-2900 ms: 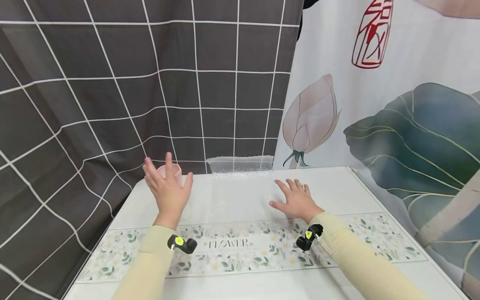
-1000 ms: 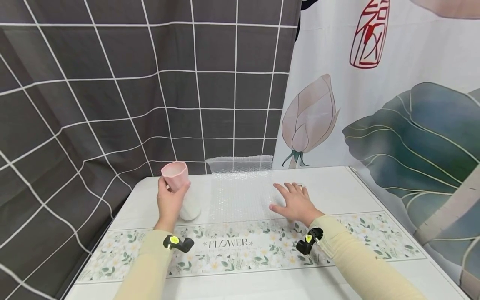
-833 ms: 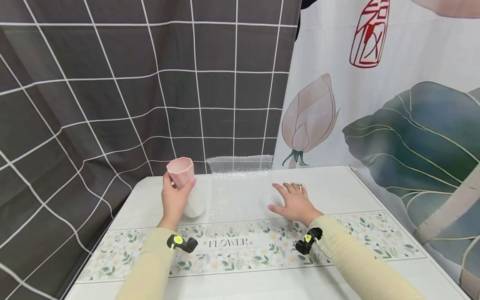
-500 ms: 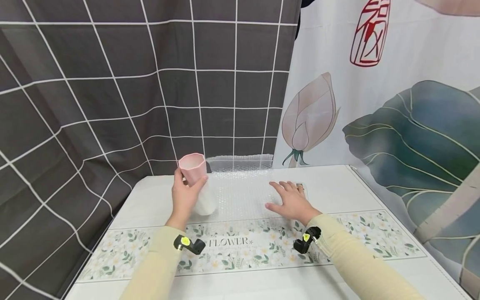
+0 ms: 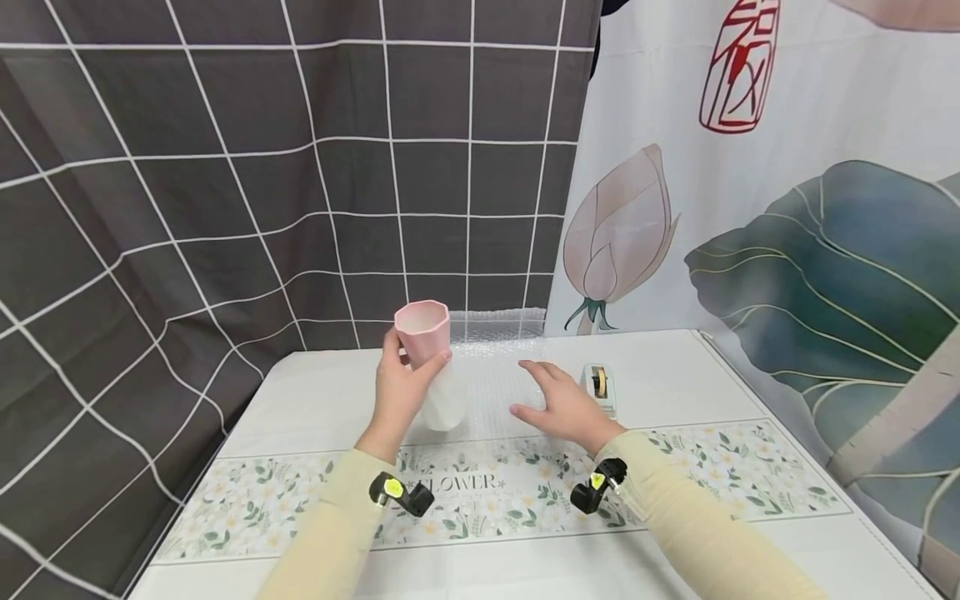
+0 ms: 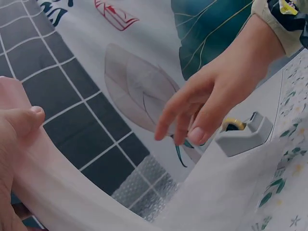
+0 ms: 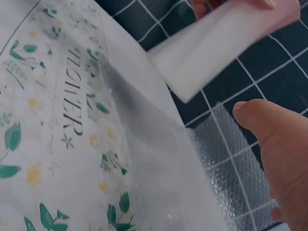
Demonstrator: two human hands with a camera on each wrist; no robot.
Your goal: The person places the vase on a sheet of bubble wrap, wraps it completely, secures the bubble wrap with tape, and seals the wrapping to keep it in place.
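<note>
A tall faceted vase (image 5: 424,331), pink at the rim and fading to white at the base, is upright with a slight tilt in the head view. My left hand (image 5: 400,390) grips its upper part, thumb on the near side. In the right wrist view the white lower end of the vase (image 7: 192,62) appears raised off the table. My right hand (image 5: 564,407) hovers over the right side of the bubble wrap (image 5: 491,383), its fingers spread and holding nothing. The wrap lies flat, and its far end hangs over the table's back edge.
A tape dispenser (image 5: 599,390) with a yellowish roll sits just beyond my right hand. A floral strip printed FLOWER (image 5: 525,492) crosses the white table (image 5: 315,400). A dark grid curtain (image 5: 435,183) and a lotus-print curtain (image 5: 637,108) hang close behind.
My left hand reached the vase, took hold and carried it rightward over the bubble wrap. Lately my right hand has shifted slightly left, leaving the tape dispenser in full view.
</note>
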